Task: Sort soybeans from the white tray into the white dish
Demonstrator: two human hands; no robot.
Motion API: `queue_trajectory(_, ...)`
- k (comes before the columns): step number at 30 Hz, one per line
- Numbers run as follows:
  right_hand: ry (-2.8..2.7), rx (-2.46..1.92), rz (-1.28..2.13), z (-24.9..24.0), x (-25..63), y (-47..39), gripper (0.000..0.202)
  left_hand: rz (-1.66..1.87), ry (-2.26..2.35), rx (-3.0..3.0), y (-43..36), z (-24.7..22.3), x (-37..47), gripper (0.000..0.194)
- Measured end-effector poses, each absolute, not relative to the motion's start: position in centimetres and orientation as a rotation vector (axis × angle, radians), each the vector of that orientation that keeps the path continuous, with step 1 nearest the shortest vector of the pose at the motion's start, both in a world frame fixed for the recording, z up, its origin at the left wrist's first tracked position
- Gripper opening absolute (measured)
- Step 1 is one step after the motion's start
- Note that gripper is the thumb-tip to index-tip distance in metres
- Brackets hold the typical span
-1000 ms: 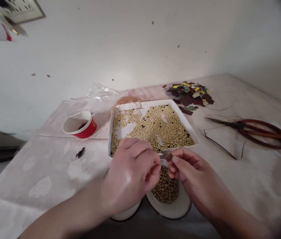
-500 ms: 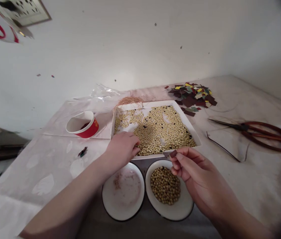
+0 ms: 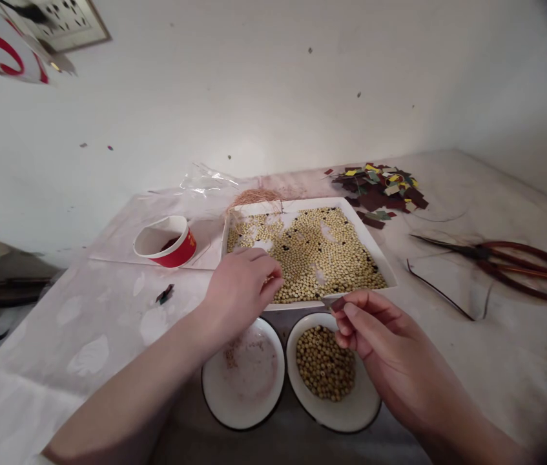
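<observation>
Centrally, white tray of pale beads, bowl of darker beads

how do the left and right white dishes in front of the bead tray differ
The left dish holds a thin scatter of reddish specks; the right dish holds a heap of olive-brown beads. The left forearm overlaps the left dish in view, while the right hand overlaps the right dish. Both are round, white and dark-rimmed.
</observation>
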State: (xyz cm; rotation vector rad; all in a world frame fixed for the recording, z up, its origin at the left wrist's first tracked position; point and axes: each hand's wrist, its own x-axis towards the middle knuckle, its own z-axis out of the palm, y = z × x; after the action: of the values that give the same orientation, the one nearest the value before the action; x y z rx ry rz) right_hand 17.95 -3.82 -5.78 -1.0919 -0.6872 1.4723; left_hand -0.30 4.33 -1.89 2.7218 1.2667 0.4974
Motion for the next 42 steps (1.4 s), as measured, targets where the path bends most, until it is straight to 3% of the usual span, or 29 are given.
queue_trajectory(3, -0.721, -1.093, 1.51, -5.9, 17.9, -4.0, 0.013, 0.876, 0.961, 2.716, 1.8, -0.1, 0.5, 0.007)
queue_trajectory(8, -0.82, -1.116, 1.587, -5.9, 17.7, -4.4, 0.015, 1.035, 0.687, 2.857, -0.4, -0.5, 1.6, 0.006)
queue_trajectory(37, -0.898, -1.2, 1.541, -6.0, 17.8, -4.5, 0.016, 0.998, 0.86, 2.9, 0.9, -1.7, 1.3, 0.008)
queue_trajectory(42, -0.743, -1.12, 1.437, -5.3, 18.1, -4.1, 0.012, 0.669, 0.719, 2.835, 0.6, -1.3, 1.7, 0.014)
